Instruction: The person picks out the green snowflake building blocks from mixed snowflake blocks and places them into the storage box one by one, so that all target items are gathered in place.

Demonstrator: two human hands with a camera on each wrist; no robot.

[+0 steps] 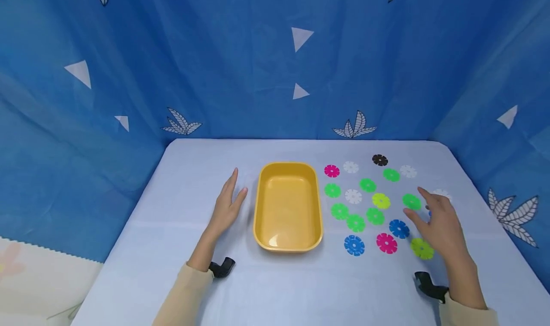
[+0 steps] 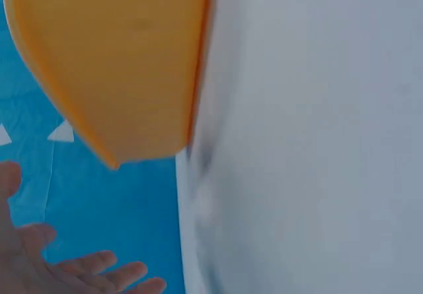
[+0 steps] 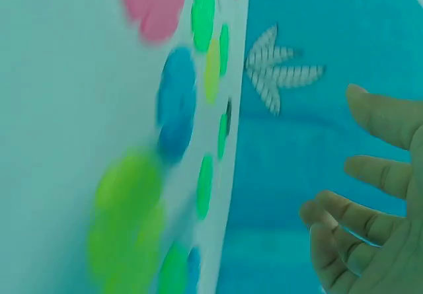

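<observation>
My left hand (image 1: 226, 207) lies flat on the pale table (image 1: 180, 183), fingers straight and released, holding nothing. Just to its right, close but not touching, sits a yellow plastic tray (image 1: 287, 206). My right hand (image 1: 438, 221) hovers with fingers relaxed and spread, holding nothing, at the right side of a scatter of flat snowflake-shaped discs. A green disc (image 1: 411, 201) lies right by my fingertips, a blue disc (image 1: 399, 228) just left of my thumb, and a yellow-green disc (image 1: 422, 248) beneath my palm's near edge. More green, pink, white and black discs spread between that hand and the tray. Blue curtain (image 1: 258, 68) hangs beyond both hands.
</observation>
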